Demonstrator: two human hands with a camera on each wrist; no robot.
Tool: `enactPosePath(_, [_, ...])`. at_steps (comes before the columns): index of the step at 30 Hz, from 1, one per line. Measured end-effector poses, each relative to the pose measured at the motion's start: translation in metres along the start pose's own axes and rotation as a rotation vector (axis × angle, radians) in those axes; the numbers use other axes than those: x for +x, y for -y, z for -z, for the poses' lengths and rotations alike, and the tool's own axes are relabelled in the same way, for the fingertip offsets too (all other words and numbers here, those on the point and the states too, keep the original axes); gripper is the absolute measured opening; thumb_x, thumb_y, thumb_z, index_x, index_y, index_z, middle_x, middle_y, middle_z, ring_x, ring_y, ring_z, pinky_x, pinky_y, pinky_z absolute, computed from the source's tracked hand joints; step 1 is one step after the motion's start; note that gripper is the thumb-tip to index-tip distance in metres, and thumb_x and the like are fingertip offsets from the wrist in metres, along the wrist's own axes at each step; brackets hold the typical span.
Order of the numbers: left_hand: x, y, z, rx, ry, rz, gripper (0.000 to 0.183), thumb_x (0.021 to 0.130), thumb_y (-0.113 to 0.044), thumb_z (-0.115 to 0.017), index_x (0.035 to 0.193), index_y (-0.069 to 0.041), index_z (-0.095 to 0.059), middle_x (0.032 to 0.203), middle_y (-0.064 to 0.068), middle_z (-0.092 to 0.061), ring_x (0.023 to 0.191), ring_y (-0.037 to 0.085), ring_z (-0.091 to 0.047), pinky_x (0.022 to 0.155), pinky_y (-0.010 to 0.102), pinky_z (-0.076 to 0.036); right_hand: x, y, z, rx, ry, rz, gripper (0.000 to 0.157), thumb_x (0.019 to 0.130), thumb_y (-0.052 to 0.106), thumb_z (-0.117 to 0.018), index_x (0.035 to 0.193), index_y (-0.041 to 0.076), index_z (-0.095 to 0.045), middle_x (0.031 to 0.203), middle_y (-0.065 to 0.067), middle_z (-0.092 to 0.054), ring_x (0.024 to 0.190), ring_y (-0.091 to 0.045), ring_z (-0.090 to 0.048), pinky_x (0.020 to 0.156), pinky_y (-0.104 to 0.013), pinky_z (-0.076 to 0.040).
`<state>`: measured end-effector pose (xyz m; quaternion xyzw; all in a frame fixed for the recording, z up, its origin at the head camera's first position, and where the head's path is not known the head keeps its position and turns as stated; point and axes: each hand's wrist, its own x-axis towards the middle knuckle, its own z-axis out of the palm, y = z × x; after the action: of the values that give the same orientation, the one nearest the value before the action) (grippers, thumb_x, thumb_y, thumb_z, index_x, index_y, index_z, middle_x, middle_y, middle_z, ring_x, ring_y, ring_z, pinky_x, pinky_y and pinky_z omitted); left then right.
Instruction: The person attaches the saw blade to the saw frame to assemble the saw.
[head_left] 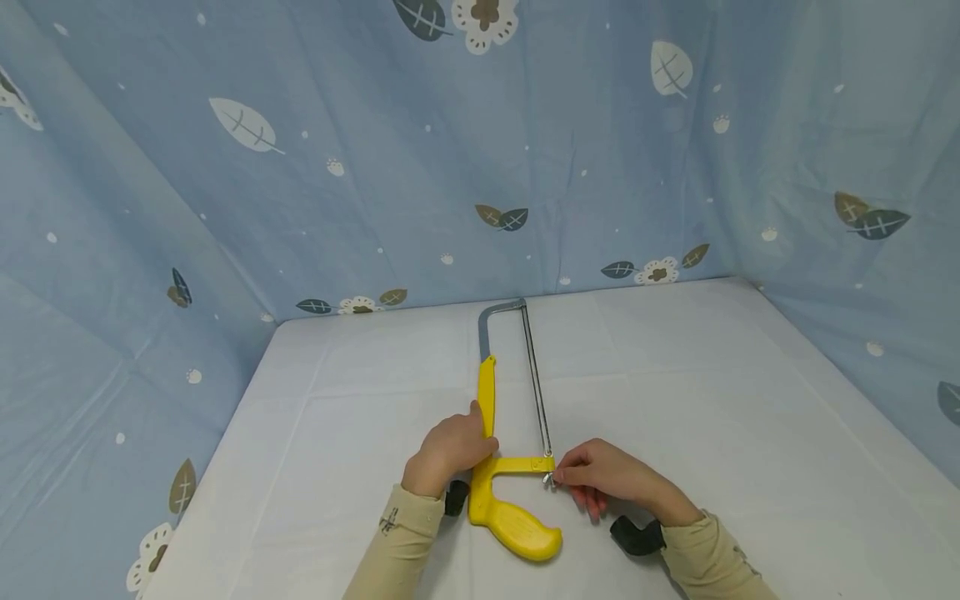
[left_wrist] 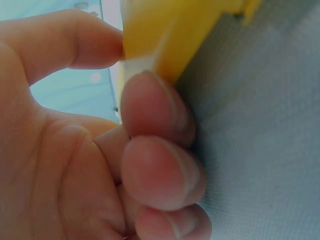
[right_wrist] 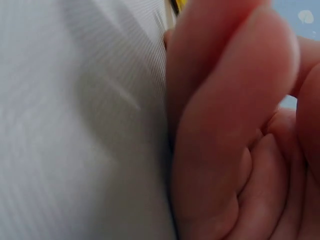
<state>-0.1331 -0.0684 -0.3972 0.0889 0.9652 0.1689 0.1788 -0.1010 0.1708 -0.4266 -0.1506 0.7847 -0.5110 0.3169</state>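
Note:
A hacksaw (head_left: 525, 533) with a yellow handle and grey front frame lies flat on the white table, its bow pointing away from me. My left hand (head_left: 452, 450) grips the yellow bar just above the handle. In the left wrist view, thumb and curled fingers (left_wrist: 157, 107) close on that yellow part. At the near end of the blade (head_left: 536, 379) sits a small metal wing nut (head_left: 549, 481), which my right hand (head_left: 611, 477) pinches between thumb and index finger. The right wrist view shows mostly its other fingers (right_wrist: 230, 120), close over the cloth; the nut is hidden there.
White cloth covers the table (head_left: 360, 400). Blue patterned curtains (head_left: 420, 167) hang behind it and along both sides. A black wrist-worn device (head_left: 636, 536) sits at the right wrist, and another (head_left: 456, 497) shows beside the left wrist.

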Motion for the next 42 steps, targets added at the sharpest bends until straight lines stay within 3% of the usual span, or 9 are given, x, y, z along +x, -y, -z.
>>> enactPosePath(11, [-0.0011, -0.0012, 0.0007, -0.001, -0.001, -0.004, 0.073, 0.083, -0.03, -0.054, 0.138, 0.006, -0.022, 0.064, 0.005, -0.049, 0.053, 0.017, -0.045, 0.052, 0.029, -0.037, 0.001, -0.002, 0.0016, -0.005, -0.035, -0.019, 0.026, 0.083, 0.031, -0.062, 0.086, 0.004, -0.06, 0.052, -0.001, -0.051, 0.037, -0.011, -0.047, 0.038, -0.022, -0.039])
enactPosePath(27, [-0.0017, -0.0014, 0.0002, -0.008, 0.019, 0.014, 0.073, 0.084, -0.03, -0.054, 0.139, 0.005, -0.022, 0.069, 0.005, -0.049, 0.057, 0.018, -0.045, 0.056, 0.03, -0.038, 0.0016, -0.0069, 0.0013, 0.056, 0.032, 0.003, 0.03, 0.086, 0.034, -0.055, 0.087, 0.005, -0.065, 0.061, -0.01, -0.061, 0.038, -0.012, -0.049, 0.037, -0.021, -0.038])
enactPosePath(42, [-0.002, -0.001, 0.0011, -0.01, 0.013, 0.008, 0.073, 0.083, -0.029, -0.054, 0.139, 0.005, -0.022, 0.068, 0.005, -0.049, 0.056, 0.018, -0.046, 0.053, 0.03, -0.037, 0.0015, -0.0035, 0.0004, 0.062, 0.033, 0.006, 0.033, 0.085, 0.037, -0.057, 0.087, 0.004, -0.065, 0.061, -0.011, -0.061, 0.038, -0.012, -0.049, 0.037, -0.021, -0.038])
